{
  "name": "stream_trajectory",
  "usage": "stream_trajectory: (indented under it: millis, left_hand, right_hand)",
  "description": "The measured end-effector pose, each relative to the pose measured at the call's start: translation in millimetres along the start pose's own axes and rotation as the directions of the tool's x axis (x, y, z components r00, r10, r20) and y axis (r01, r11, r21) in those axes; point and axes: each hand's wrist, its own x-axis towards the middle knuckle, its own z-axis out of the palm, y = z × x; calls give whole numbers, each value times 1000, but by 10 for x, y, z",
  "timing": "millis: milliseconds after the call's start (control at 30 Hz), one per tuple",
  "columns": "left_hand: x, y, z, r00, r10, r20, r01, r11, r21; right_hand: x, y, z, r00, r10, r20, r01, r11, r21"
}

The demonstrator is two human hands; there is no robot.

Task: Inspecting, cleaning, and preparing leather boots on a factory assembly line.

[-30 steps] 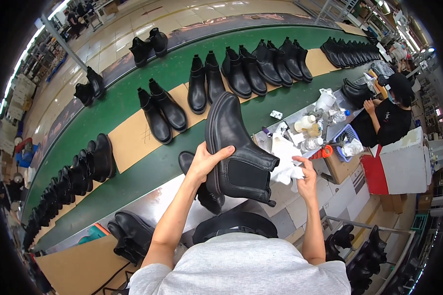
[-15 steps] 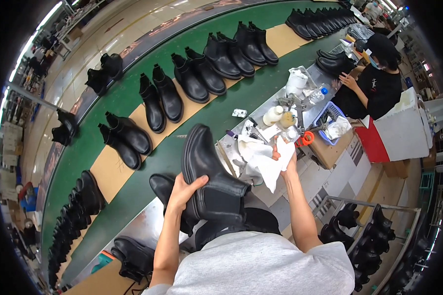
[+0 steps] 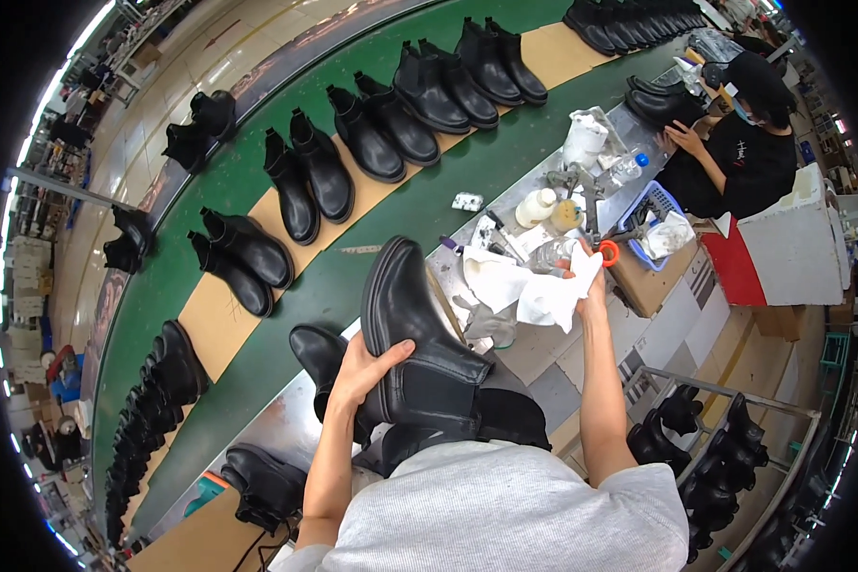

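Note:
A black ankle boot with an elastic side panel is tilted in front of me, its toe pointing away. My left hand grips it from the left, thumb across the upper and the other fingers hidden behind the sole. My right hand, to the right of the boot, is closed on a white cloth that hangs down to the left. Close by its fingers lies a clear bottle. Another black boot rests partly behind the held one, at the bench edge.
Pairs of black boots line brown paper on the green conveyor. White cloth, a cream bottle and a blue basket sit on the right. A co-worker handles boots beyond; a boot rack stands right.
My right hand has moved rightward and slightly away from me with the white cloth, toward the red ring-shaped handle. The boot in my left hand stays nearly in place.

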Motion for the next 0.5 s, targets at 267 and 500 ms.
stream_trajectory:
  millis: [267,500]
  left_hand:
    - [51,-122,-7,994,-3,109,0,1000,24]
    - [16,-196,-21,982,133,133,-139,990,33]
  right_hand:
    - [-206,153,56,985,-127,113,150,962,-227]
    - [-221,225,-30,966,-154,207,214,928,-305]
